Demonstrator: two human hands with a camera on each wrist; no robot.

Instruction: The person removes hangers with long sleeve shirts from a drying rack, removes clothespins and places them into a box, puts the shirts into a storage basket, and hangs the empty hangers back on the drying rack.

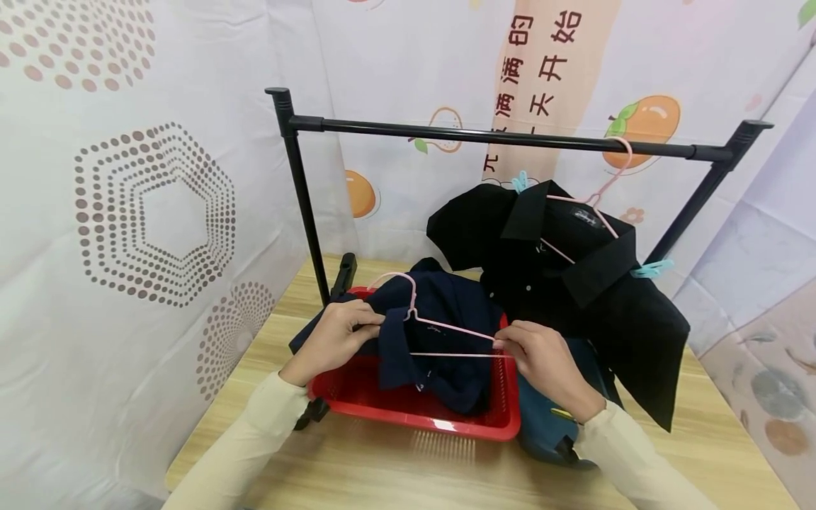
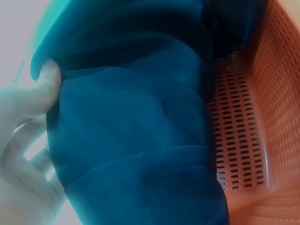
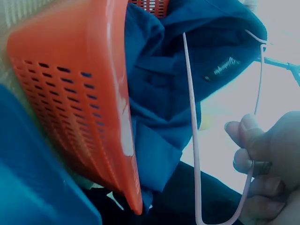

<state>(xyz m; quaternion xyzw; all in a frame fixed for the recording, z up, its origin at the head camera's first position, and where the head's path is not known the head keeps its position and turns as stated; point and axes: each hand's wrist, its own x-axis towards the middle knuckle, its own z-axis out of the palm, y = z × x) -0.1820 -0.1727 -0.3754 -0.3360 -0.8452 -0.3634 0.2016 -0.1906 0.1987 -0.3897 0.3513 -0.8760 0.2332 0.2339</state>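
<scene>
A navy collared shirt [image 1: 446, 294] lies partly in a red plastic basket [image 1: 408, 413]. Thumb and fingers of my left hand [image 1: 338, 334] pinch its cloth near the collar; the left wrist view shows the thumb over the fabric [image 2: 131, 112]. My right hand [image 1: 545, 358] grips a pink wire hanger [image 1: 454, 328] by one end, as the right wrist view also shows [image 3: 193, 117]. The hanger's hook stands up above the collar, while its left arm is hidden under the shirt's left side. Its right arm is outside the cloth.
Behind the basket stands a black garment rack [image 1: 459, 133]. A black shirt [image 1: 535, 276] hangs from it on another pink hanger [image 1: 621, 159], with light-blue clips [image 1: 653, 268] at the shoulders. Right of the basket sits a blue item [image 1: 542, 418] on the wooden table [image 1: 357, 467].
</scene>
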